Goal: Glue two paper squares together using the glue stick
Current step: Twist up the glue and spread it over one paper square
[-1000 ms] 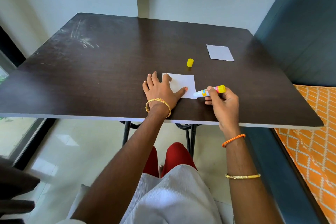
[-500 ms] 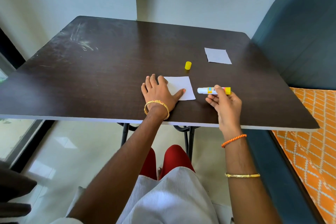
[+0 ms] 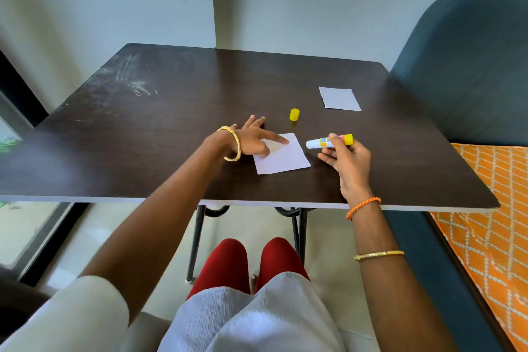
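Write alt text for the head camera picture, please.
A person's right hand holds an uncapped glue stick beside a paper square touched by the left hand; a yellow cap and second square lie beyond.

A plain room in a home, set up as a small seating corner.

A dark wooden table (image 3: 171, 111) on thin metal legs stands against bare pale walls (image 3: 114, 3), with a tiled floor (image 3: 328, 251) beneath. A padded teal chair (image 3: 468, 66) sits beside an orange patterned cushion (image 3: 485, 208), and a dark-framed window (image 3: 17, 128) shows at the left.
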